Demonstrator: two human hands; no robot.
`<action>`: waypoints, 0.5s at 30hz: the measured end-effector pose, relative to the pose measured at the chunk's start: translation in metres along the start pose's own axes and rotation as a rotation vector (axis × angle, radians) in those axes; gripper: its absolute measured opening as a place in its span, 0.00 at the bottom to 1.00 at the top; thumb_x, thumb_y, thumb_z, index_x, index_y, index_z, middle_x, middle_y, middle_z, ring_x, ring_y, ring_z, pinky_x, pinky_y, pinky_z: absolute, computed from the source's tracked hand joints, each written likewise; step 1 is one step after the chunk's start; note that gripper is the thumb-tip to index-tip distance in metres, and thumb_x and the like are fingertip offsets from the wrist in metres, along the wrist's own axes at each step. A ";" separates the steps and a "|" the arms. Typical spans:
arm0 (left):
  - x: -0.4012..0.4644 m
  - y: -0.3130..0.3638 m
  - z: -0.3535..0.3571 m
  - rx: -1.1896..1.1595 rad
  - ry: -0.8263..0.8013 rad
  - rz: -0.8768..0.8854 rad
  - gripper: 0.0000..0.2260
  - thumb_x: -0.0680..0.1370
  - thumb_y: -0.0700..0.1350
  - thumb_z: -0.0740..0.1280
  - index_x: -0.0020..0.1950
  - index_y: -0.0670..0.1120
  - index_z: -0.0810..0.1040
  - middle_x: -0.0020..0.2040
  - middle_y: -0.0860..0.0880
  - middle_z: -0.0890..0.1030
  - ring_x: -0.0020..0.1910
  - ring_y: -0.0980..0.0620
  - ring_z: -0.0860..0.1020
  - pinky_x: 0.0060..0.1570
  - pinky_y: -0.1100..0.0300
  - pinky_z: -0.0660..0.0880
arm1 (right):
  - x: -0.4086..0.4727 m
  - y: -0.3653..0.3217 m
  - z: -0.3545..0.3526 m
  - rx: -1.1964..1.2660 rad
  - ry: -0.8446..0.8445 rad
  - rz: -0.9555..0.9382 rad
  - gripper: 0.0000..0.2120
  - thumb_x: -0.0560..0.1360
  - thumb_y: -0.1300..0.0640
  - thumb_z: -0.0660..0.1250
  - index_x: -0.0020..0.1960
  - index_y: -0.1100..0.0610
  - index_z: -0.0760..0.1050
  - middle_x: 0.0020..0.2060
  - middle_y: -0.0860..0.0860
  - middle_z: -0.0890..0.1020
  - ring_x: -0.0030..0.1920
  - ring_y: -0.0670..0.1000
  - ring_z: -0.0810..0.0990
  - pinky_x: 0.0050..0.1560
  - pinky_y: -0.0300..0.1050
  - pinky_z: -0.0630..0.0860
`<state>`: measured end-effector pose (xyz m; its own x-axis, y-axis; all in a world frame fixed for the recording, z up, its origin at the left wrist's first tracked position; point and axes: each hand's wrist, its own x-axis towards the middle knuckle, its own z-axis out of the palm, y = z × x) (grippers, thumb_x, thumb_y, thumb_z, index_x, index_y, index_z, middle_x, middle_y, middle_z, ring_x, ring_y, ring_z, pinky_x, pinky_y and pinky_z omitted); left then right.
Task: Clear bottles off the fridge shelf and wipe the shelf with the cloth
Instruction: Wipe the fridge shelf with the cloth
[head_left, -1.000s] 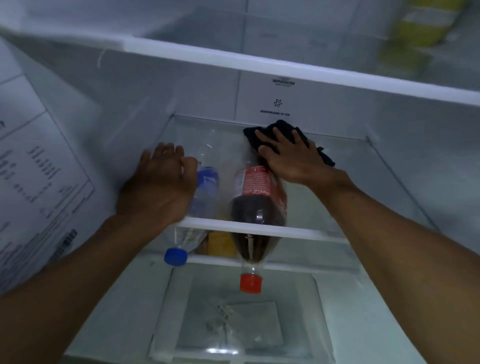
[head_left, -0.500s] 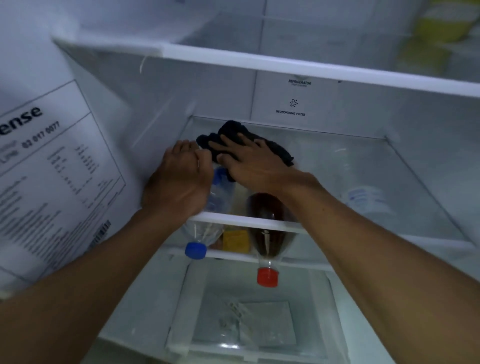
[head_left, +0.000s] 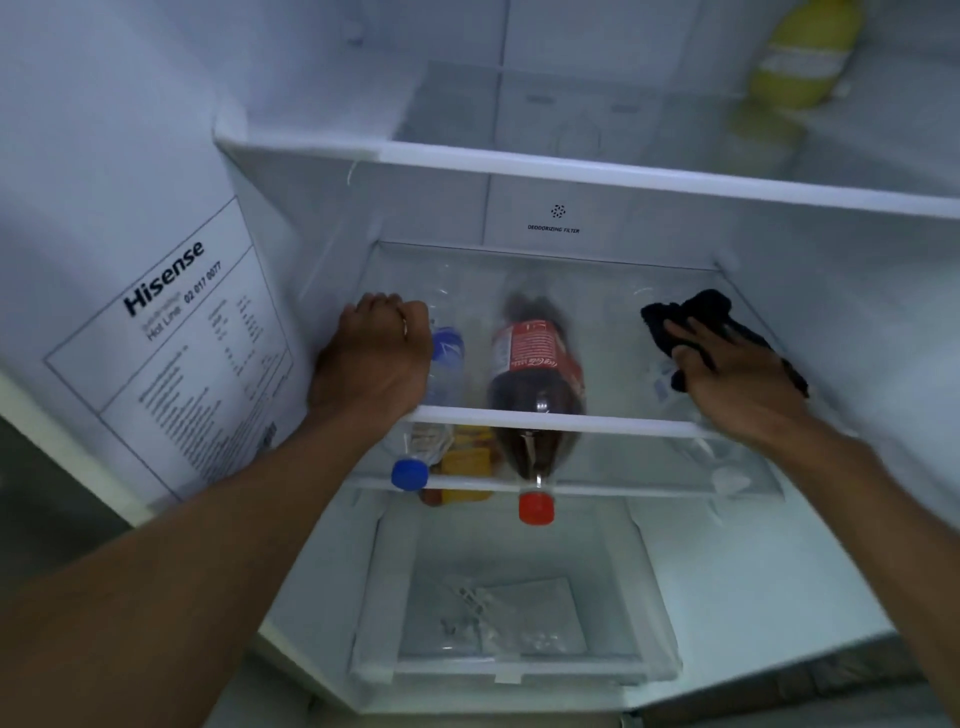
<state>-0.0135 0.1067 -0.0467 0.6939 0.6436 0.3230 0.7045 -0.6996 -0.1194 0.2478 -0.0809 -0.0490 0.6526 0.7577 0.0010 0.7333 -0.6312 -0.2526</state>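
Observation:
The glass fridge shelf (head_left: 623, 427) has a white front rim. My right hand (head_left: 737, 387) presses a dark cloth (head_left: 691, 317) flat onto its right side. At the shelf's left edge my left hand (head_left: 374, 364) rests palm down with its fingers curled together, holding nothing. Two bottles show through the glass and lie on the level below. One is a clear water bottle (head_left: 448, 358) with a blue cap, partly under my left hand. The other is a cola bottle (head_left: 535, 364) with a red label and red cap. Both caps poke out past the front.
A yellow bottle (head_left: 800, 57) lies on the upper shelf at the back right. A yellow pack (head_left: 467, 462) sits beside the bottles. A clear drawer (head_left: 519, 623) is at the bottom. A printed label (head_left: 171, 353) covers the left wall.
My right hand has slid the cloth from the back left of the shelf across to the right side. My left hand has stayed at the left edge.

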 end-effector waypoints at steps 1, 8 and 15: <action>0.000 0.001 0.001 0.017 -0.013 -0.012 0.15 0.66 0.31 0.70 0.51 0.32 0.74 0.44 0.32 0.78 0.42 0.35 0.78 0.38 0.49 0.76 | -0.010 -0.010 0.006 0.022 0.043 0.029 0.24 0.81 0.45 0.46 0.78 0.40 0.56 0.79 0.44 0.57 0.79 0.50 0.52 0.78 0.53 0.47; 0.005 0.004 0.003 -0.220 0.042 -0.171 0.10 0.77 0.36 0.57 0.57 0.38 0.70 0.55 0.37 0.76 0.53 0.40 0.75 0.40 0.54 0.69 | -0.021 -0.116 0.030 0.015 0.022 -0.086 0.23 0.83 0.47 0.48 0.78 0.40 0.57 0.79 0.43 0.56 0.79 0.53 0.51 0.75 0.58 0.47; 0.000 0.003 -0.005 -0.665 0.145 -0.391 0.12 0.81 0.43 0.49 0.40 0.44 0.66 0.44 0.37 0.77 0.39 0.41 0.71 0.36 0.55 0.64 | -0.051 -0.155 0.036 0.155 -0.038 -0.508 0.22 0.83 0.49 0.49 0.77 0.44 0.61 0.78 0.42 0.61 0.79 0.47 0.53 0.78 0.50 0.49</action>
<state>-0.0120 0.1027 -0.0428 0.3554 0.8664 0.3509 0.6243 -0.4994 0.6007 0.0935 -0.0158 -0.0444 0.2129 0.9690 0.1257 0.9166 -0.1536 -0.3691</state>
